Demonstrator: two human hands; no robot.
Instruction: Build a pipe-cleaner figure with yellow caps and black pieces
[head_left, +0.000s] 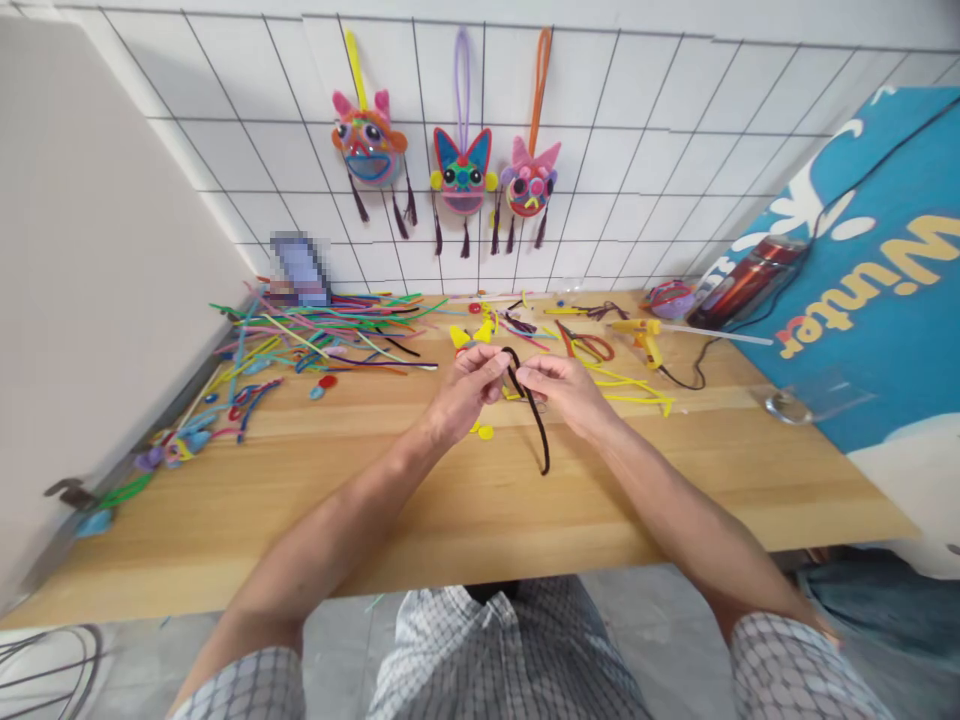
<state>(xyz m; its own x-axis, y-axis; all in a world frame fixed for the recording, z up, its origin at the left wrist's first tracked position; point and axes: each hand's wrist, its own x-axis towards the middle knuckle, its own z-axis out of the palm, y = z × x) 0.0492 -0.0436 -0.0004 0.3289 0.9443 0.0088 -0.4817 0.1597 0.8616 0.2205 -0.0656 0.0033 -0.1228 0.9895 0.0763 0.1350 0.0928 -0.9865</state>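
Observation:
A black pipe cleaner (537, 425) is bent over at its top, with one long end hanging down toward the table. My left hand (471, 385) pinches it near the bend. Close on the other side, my right hand (562, 388) has thumb and fingers closed on the same pipe cleaner. Just behind my hands lies a yellow pointed piece (480, 333), partly hidden by my left hand. A small yellow disc (486, 432) rests on the table below them.
Loose coloured pipe cleaners (322, 335) spread over the table's back left. Orange-handled scissors (589, 345), a yellow glue gun (643, 338) with its cord and yellow pipe cleaners (634, 385) lie on the right. Several decorated masks (463, 175) hang on the tiled wall.

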